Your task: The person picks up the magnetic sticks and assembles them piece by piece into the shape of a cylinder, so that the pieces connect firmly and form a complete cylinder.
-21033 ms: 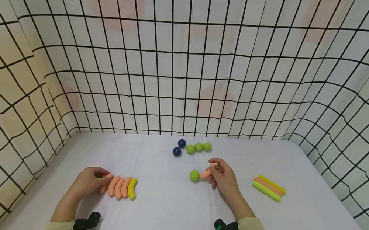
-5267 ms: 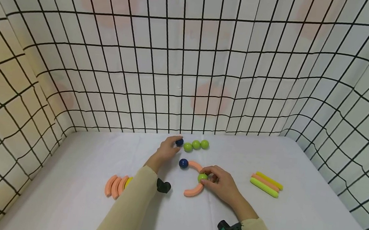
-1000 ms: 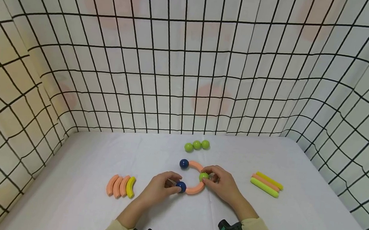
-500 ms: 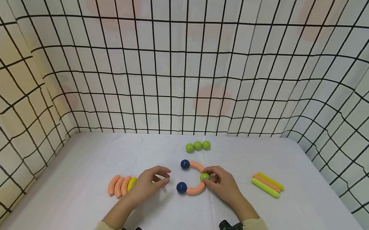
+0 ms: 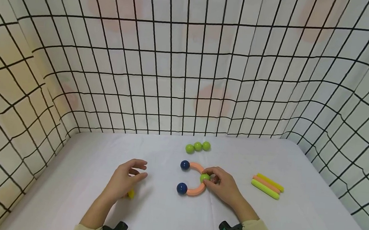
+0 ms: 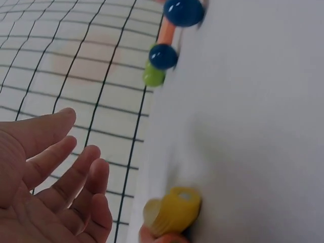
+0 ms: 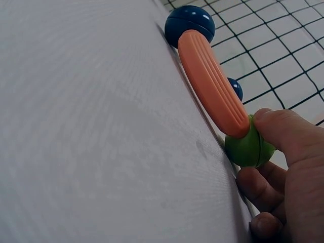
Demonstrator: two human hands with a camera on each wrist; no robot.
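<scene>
The left hand (image 5: 123, 179) has fingers loosely parted; below them only one end of a yellow curved piece (image 5: 131, 194) shows, the left wrist view cutting off an orange piece (image 6: 172, 238) beside it. Left of the right fingertips, two blue balls (image 5: 182, 188) tip two orange arcs (image 5: 195, 191). Beyond those fingertips sit three green balls (image 5: 198, 146). The right hand (image 5: 224, 185) pinches a green ball (image 5: 204, 178), partly covered, between the arcs. Right of its knuckles lie three sticks (image 5: 266, 184).
</scene>
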